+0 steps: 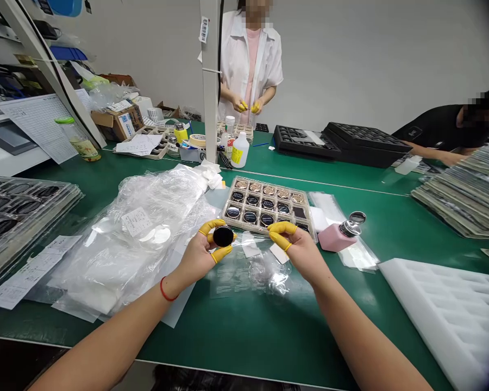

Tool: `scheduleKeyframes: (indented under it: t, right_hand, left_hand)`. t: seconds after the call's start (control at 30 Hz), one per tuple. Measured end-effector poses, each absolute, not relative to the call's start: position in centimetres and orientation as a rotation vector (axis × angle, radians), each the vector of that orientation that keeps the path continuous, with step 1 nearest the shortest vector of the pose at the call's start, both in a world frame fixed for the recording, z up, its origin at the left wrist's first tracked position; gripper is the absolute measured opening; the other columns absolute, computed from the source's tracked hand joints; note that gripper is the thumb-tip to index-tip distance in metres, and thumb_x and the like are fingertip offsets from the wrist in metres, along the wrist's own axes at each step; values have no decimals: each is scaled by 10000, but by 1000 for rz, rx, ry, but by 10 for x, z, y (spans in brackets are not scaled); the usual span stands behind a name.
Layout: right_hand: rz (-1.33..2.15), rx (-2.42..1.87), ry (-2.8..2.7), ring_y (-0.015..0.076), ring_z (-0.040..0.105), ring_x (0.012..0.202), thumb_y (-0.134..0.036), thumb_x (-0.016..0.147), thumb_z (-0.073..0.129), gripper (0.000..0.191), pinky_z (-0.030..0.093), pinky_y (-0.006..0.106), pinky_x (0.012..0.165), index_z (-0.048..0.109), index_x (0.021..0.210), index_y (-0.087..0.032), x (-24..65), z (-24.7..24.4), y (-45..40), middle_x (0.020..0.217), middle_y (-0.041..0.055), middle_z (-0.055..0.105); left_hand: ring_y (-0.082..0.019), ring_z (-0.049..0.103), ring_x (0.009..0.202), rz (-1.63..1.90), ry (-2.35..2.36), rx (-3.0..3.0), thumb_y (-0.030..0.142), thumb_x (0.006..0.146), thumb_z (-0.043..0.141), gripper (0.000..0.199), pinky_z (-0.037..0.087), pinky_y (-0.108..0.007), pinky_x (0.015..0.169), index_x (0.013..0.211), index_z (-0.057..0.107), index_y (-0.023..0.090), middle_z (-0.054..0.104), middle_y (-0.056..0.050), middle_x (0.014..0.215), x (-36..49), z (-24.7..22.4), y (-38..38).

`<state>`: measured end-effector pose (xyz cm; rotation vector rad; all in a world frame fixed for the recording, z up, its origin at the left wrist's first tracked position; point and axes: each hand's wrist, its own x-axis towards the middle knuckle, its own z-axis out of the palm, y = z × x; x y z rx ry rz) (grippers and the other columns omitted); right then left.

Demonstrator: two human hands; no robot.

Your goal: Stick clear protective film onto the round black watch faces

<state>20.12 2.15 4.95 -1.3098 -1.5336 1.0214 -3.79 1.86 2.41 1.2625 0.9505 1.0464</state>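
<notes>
Gripped black round disc in left hand, yellow finger cots on its rim; right hand half-curled, any hold unclear. Just past hands, tray with pockets looking full.

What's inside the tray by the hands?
The beige tray holds round gold-coloured pieces and round black discs in its pockets. The right hand hides part of its near edge, so what's there can't be seen.
</notes>
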Motion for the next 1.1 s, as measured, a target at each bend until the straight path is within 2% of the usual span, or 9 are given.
scheduleKeyframes:
  t: [0.27, 0.4, 0.5, 0.6, 1.1]
  right_hand:
    - [1048, -1247, -1623, 232, 537, 1045, -364, 782, 622, 167, 402, 443, 937, 599, 730, -206, 153, 56, 9, 1106, 57, 595]
    - [1111, -1284, -1641, 221, 551, 985, -357, 780, 613, 157, 436, 414, 881, 609, 745, -204, 145, 47, 8, 1036, 55, 609]
    - [1159, -1277, -1620, 207, 564, 929, -343, 783, 598, 141, 474, 363, 794, 614, 782, -203, 146, 45, 9, 978, 46, 617]
    - [1163, -1275, -1615, 198, 564, 918, -326, 780, 591, 127, 479, 339, 769, 613, 784, -201, 145, 43, 9, 970, 39, 616]
    - [1056, -1284, -1676, 205, 552, 951, -288, 791, 578, 91, 438, 375, 840, 615, 759, -211, 145, 40, 9, 971, 34, 627]
  left_hand:
    - [-193, 629, 977, 888, 833, 1324, 186, 719, 695, 512, 487, -332, 886, 1176, 468, 226, 630, -43, 1080, -23, 11, 8]
    - [-176, 625, 922, 861, 815, 1345, 175, 729, 683, 517, 493, -293, 815, 1198, 472, 228, 632, -40, 1055, -22, 12, 5]
    - [-172, 624, 906, 852, 826, 1346, 171, 727, 682, 508, 490, -283, 795, 1190, 480, 227, 632, -37, 1048, -22, 14, 5]
    - [-171, 622, 917, 851, 824, 1337, 166, 733, 673, 493, 489, -273, 796, 1182, 478, 227, 631, -35, 1046, -22, 15, 5]
    - [-170, 631, 883, 851, 817, 1344, 175, 744, 669, 470, 492, -276, 773, 1172, 482, 234, 642, -25, 969, -22, 13, 5]
